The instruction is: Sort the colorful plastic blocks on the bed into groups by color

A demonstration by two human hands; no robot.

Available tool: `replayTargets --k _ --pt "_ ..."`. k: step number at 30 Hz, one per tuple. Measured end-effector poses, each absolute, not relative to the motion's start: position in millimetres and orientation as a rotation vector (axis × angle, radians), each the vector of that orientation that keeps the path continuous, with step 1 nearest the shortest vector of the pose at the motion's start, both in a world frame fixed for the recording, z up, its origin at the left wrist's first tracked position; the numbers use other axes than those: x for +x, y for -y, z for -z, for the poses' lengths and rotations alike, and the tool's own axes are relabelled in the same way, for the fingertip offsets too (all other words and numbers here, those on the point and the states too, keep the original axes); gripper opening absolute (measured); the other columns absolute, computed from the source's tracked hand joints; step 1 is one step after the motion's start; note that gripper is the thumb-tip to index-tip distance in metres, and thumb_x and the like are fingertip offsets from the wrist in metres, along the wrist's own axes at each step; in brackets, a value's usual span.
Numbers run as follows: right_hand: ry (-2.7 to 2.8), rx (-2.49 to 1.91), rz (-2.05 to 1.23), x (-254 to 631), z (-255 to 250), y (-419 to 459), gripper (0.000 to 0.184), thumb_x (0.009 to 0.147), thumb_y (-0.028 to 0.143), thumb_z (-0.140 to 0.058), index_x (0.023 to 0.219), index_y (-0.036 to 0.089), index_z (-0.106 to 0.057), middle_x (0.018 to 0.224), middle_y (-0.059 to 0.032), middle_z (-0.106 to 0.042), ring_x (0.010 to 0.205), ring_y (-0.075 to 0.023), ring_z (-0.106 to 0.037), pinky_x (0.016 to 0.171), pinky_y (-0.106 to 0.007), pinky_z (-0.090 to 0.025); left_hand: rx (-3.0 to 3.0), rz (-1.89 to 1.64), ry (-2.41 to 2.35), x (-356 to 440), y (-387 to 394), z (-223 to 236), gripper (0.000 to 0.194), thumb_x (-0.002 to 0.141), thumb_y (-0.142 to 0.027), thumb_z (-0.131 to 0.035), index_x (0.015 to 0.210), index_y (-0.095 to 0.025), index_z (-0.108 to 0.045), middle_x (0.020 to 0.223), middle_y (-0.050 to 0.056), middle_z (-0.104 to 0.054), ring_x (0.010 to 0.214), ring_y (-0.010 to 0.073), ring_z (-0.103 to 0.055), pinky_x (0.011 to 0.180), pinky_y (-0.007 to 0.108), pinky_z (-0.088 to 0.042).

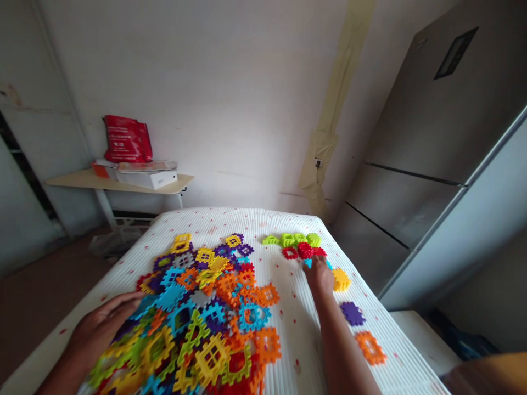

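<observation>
A heap of colourful interlocking plastic tiles (214, 312) with notched edges covers the left and middle of the table. My left hand (101, 323) lies along the heap's left side, fingers stretched out and touching the tiles near a light-blue one (171, 298). On the right, my right hand (320, 276) reaches forward with closed fingers at the light-blue tiles (329, 264), partly hiding them. Red tiles (305, 250) sit just beyond that hand, and lime-green stacks (287, 239) stand behind them. Yellow tiles (341, 280) are stacked beside its wrist.
A purple tile (352, 313) and an orange window tile (370, 348) lie near the right edge of the white dotted tablecloth (294, 307). A grey refrigerator (407, 159) stands to the right. Back left, a small table (78, 180) bears boxes and a red bag (127, 138).
</observation>
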State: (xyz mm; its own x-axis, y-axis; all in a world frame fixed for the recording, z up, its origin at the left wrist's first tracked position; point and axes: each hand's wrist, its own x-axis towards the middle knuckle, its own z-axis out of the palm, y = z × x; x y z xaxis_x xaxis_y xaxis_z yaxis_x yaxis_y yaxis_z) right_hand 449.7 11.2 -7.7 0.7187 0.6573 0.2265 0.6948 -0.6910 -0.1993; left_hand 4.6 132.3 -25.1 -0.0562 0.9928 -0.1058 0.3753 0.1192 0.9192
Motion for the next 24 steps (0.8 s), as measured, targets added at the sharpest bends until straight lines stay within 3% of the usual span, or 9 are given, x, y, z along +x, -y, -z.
replayTargets --k 4,8,14,18,24 --pt "1.310 -2.404 0.254 429 10 -21 0.028 0.086 0.023 -0.047 0.111 0.019 -0.059 0.117 -0.0095 -0.059 0.090 -0.0186 -0.063 0.069 -0.025 -0.044 1.361 -0.962 -1.497 13 -126 21 0.048 0.045 -0.053 -0.071 0.080 -0.021 -0.072 0.082 0.001 -0.072 0.086 0.0276 -0.065 0.063 0.024 -0.052" --pt "1.482 -2.208 0.197 411 24 -34 0.025 0.086 0.022 -0.047 0.105 0.019 -0.063 0.114 -0.0076 -0.061 0.094 -0.0182 -0.060 0.076 -0.024 -0.043 1.392 -1.039 -1.466 13 -123 20 0.046 0.051 -0.051 -0.068 0.084 -0.019 -0.070 0.087 0.004 -0.072 0.089 0.0241 -0.065 0.073 0.023 -0.052" --pt "1.514 -2.075 0.023 397 47 -43 0.023 0.084 0.021 -0.045 0.096 0.020 -0.065 0.102 -0.0043 -0.065 0.082 -0.0147 -0.061 0.071 -0.022 -0.042 1.401 -1.136 -1.505 9 -124 21 0.047 0.054 -0.052 -0.064 0.085 -0.017 -0.068 0.088 0.006 -0.072 0.088 0.0232 -0.066 0.080 0.025 -0.052" --pt "1.511 -2.069 -0.021 397 54 -44 0.021 0.082 0.021 -0.046 0.088 0.019 -0.066 0.094 -0.0040 -0.065 0.080 -0.0146 -0.060 0.067 -0.021 -0.039 1.438 -1.165 -1.534 11 -129 28 0.041 0.051 -0.051 -0.063 0.076 -0.018 -0.068 0.080 0.006 -0.072 0.082 0.0246 -0.066 0.076 0.028 -0.053" --pt "1.469 -2.067 -0.032 398 53 -44 0.018 0.081 0.018 -0.049 0.085 0.020 -0.067 0.092 -0.0028 -0.065 0.079 -0.0123 -0.059 0.065 -0.019 -0.036 1.480 -1.231 -1.665 2 -131 36 0.040 0.062 -0.049 -0.050 0.082 -0.017 -0.062 0.077 0.008 -0.070 0.073 0.0244 -0.065 0.066 0.033 -0.052"
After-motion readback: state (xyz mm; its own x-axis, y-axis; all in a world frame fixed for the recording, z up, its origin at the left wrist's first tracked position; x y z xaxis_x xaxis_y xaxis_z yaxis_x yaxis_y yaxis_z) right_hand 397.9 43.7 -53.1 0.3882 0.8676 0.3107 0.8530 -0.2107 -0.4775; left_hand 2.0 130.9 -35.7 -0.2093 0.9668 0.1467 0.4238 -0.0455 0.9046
